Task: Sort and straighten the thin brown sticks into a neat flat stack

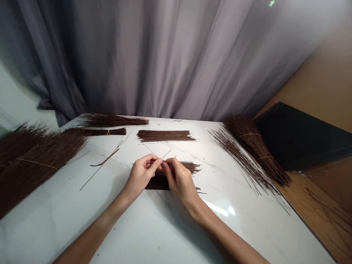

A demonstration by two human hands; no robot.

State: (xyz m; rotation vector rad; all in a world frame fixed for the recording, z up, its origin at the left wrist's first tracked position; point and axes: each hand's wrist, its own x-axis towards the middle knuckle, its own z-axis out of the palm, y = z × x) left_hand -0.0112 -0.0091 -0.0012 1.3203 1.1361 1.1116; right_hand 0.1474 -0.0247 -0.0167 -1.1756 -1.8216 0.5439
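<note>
My left hand (143,172) and my right hand (178,179) meet over the middle of a white marble-patterned table (154,227). Both have their fingers pinched together on a small flat bundle of thin dark brown sticks (189,167) that lies under them. A single thin stick (166,154) pokes up from between the fingertips. The near part of the bundle is hidden by my right hand.
More stick bundles lie around: a flat one (165,135) behind my hands, a tied one (101,131) and a fanned one (115,120) at back left, a big tied heap (33,161) at left, long tied bundles (255,154) at right. Loose sticks (106,159) lie left of centre. A grey curtain (165,55) hangs behind; a black panel (299,135) sits right.
</note>
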